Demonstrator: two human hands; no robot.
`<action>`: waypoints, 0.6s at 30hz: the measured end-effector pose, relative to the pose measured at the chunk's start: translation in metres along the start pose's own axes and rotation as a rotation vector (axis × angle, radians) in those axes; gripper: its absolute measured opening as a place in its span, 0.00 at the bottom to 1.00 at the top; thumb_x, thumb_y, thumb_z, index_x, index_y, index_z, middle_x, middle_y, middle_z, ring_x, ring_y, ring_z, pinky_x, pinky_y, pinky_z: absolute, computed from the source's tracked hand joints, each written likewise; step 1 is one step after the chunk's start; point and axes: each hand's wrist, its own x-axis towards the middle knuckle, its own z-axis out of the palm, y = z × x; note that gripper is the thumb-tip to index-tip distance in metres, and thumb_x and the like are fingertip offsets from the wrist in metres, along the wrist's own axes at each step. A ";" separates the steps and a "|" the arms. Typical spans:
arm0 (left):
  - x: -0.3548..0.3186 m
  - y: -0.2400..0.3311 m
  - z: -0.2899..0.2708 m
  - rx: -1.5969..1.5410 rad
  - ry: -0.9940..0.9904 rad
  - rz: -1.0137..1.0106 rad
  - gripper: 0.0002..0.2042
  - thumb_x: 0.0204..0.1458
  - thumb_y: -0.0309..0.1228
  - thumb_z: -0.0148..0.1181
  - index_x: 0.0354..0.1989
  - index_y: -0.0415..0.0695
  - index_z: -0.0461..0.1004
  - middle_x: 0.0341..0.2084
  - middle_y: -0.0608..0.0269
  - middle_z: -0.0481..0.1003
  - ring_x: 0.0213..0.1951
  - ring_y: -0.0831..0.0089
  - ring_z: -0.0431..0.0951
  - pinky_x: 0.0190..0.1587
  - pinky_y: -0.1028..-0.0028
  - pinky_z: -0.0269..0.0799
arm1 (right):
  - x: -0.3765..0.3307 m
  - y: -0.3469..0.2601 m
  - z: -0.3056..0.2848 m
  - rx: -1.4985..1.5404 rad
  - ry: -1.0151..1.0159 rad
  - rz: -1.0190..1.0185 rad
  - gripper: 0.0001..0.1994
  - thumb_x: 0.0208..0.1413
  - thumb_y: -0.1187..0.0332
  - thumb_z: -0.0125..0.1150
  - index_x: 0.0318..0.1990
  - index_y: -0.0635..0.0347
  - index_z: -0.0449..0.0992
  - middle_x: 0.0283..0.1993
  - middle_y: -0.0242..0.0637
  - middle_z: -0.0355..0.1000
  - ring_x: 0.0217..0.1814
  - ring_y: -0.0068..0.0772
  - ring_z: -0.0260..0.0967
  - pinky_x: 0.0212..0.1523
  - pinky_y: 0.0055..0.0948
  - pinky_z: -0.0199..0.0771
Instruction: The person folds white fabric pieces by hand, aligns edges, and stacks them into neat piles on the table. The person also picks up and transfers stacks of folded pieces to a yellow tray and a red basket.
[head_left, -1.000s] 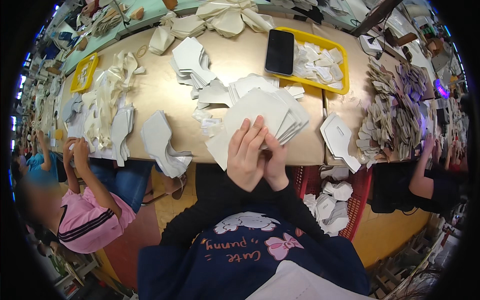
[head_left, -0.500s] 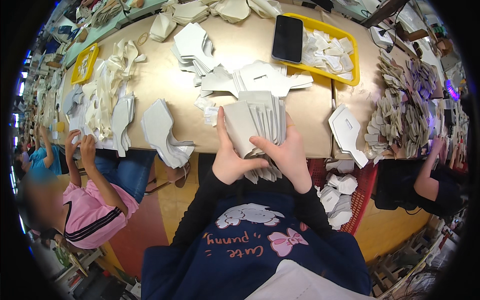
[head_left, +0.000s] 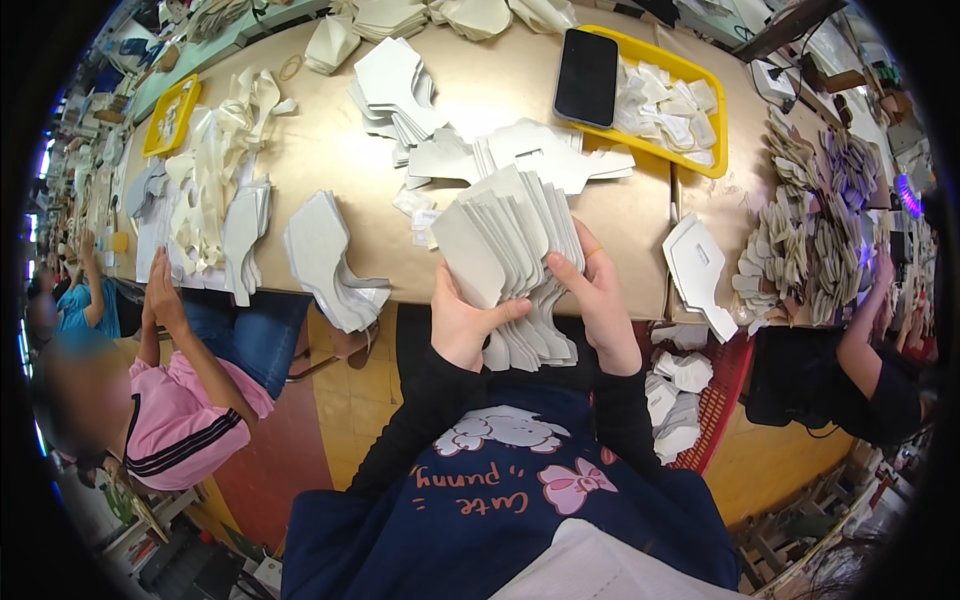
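Note:
A thick stack of pale grey cut pieces (head_left: 510, 240), shaped like shoe-upper parts, is held between my two hands over the table's near edge. The pieces fan out slightly, with narrow ends pointing down toward me. My left hand (head_left: 468, 320) grips the lower left side, thumb across the front. On the right side my right hand (head_left: 598, 305) is closed around the stack, its thumb on the front. Just beyond lies a spread pile of similar pieces (head_left: 550, 150), one with a slot. Small white labels (head_left: 424, 222) lie left of the stack.
A yellow tray (head_left: 712, 120) of small pale pieces stands far right, a phone (head_left: 587, 78) on its edge. More stacks (head_left: 325, 260) lie left, loose pieces (head_left: 694, 262) right. A red basket (head_left: 722, 400) stands below. A person in pink (head_left: 190, 410) sits at left.
The stack has tilted to the left and its pieces have fanned further apart, more of the lower ends now showing. My hands have shifted their grip. The person at left has brought both hands together.

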 end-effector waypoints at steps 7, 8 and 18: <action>-0.001 0.005 0.001 -0.031 0.002 -0.039 0.43 0.30 0.15 0.76 0.58 0.38 0.56 0.53 0.54 0.67 0.56 0.64 0.69 0.59 0.65 0.68 | -0.001 0.001 -0.002 0.042 -0.002 0.007 0.27 0.62 0.69 0.56 0.65 0.72 0.58 0.60 0.42 0.67 0.60 0.25 0.64 0.61 0.24 0.60; -0.001 0.005 0.001 -0.036 0.002 -0.051 0.43 0.30 0.14 0.76 0.58 0.38 0.56 0.53 0.54 0.67 0.56 0.64 0.69 0.59 0.65 0.68 | 0.000 0.001 -0.002 0.044 -0.002 0.004 0.27 0.62 0.69 0.56 0.65 0.72 0.58 0.60 0.41 0.67 0.60 0.25 0.64 0.61 0.24 0.60; -0.003 0.005 -0.003 -0.088 -0.040 -0.097 0.44 0.32 0.13 0.73 0.61 0.38 0.54 0.55 0.52 0.65 0.59 0.63 0.68 0.61 0.64 0.65 | -0.003 0.002 -0.005 0.067 0.037 0.049 0.27 0.62 0.69 0.52 0.67 0.72 0.56 0.61 0.43 0.66 0.62 0.27 0.63 0.63 0.26 0.59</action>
